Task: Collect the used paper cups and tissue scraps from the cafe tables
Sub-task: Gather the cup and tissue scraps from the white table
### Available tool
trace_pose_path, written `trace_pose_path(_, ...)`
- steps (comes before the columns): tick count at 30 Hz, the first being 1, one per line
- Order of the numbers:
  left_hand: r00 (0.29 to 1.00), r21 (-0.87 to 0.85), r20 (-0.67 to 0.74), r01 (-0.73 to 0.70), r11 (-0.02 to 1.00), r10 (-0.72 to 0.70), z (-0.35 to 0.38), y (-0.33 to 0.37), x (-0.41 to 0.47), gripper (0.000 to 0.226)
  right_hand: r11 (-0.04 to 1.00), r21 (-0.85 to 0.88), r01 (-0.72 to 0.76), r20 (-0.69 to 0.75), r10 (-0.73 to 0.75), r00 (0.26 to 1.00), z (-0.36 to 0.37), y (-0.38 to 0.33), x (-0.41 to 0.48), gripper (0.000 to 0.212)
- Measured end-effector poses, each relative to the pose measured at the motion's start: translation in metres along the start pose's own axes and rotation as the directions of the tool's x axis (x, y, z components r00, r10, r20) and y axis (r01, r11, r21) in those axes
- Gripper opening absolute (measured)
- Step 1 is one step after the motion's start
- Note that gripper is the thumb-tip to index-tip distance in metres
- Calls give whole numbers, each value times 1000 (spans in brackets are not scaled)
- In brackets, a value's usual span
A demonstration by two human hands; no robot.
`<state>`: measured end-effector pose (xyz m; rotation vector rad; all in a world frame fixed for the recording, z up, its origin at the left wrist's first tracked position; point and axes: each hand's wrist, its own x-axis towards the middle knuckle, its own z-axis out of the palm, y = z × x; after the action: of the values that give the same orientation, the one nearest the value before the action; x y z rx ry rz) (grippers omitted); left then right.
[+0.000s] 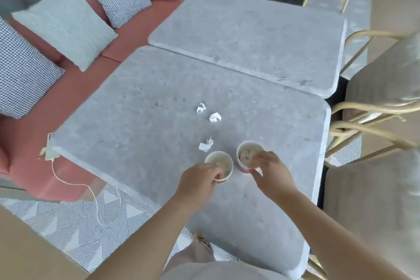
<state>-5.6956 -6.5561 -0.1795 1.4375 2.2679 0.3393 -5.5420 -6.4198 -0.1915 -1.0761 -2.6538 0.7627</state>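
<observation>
Left hand (200,179): fingers curled over the near rim of the left white paper cup with a red base (221,167), thumb side low on the wall. Clamped on the cup. Right hand (270,170): fingers (258,159) draped over the near rim of the right white paper cup with a red base (246,154), thumb on the outer wall at 6 o'clock. Also clamped on its cup.

Both cups stand upright on the near grey stone-look table (136,125), just beside each other, not clearly touching. Each holds crumpled pale tissue inside; exact contents blurred.

Loose scraps on the same tabletop:
- crumpled white tissue scrap nearest the cups (206,144), at 11 o'clock from the left cup, close but apart from it
- middle crumpled white tissue scrap (215,117), at 12 o'clock from the left cup, well apart
- far crumpled white tissue scrap (201,107), just beside the middle one at its 10 o'clock

Further out: a second grey table (250,36) butts against the near one at 12 o'clock. Pink bench sofa (34,148) with checked and pale green cushions at 9 to 11 o'clock. Gold-framed chairs (372,107) at 3 o'clock. Striped grey-white rug (79,218) at 7 o'clock.
</observation>
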Motion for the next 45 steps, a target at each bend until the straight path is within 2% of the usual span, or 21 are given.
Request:
trace_pose_path(5,995,21,35,-93,995,92,-10,-14,34,19,999,-6,-47,-52,47,998,8,-5,20,8)
trace_pose_path(8,984,29,33,-177,984,176,-16,-21,49,11,999,10,-49,-87,49,995,6,-13,29,9)
trace_pose_path(9,983,10,11,-185,983,185,-18,-23,52,17,999,17,-42,-104,44,994,5,-15,31,11)
trace_pose_path(12,983,-56,-56,-179,982,176,-28,-31,65,25,999,39,-36,-115,41,993,2,-23,41,13)
trace_pose_path(17,981,-119,-137,-156,981,139,-48,-46,97,13,996,82,-27,-127,38,991,1,-35,68,12)
trace_pose_path(25,991,-172,-129,-58,983,36,-62,-88,147,12,998,67,0,-60,4,998,12,-48,128,16)
trace_pose_path(29,998,-131,-57,-33,991,26,-54,-98,180,21,997,69,-36,-18,38,999,19,-47,161,18)
trace_pose_path(33,999,-112,29,32,993,-29,-35,-100,209,40,996,41,-82,24,81,996,26,-37,180,17)
trace_pose_path(38,996,-96,31,87,992,-84,-14,-99,233,62,991,53,-120,28,119,993,32,-22,190,17)
trace_pose_path(40,996,-57,51,78,995,-75,-8,-98,238,58,991,55,-122,28,121,992,33,-18,192,17)
trace_pose_path(43,999,-79,48,29,996,-25,-2,-99,242,28,990,52,-128,52,126,991,35,-16,195,18)
trace_pose_path(45,998,-145,69,9,989,1,0,-100,242,14,993,34,-112,127,107,986,38,-18,196,19)
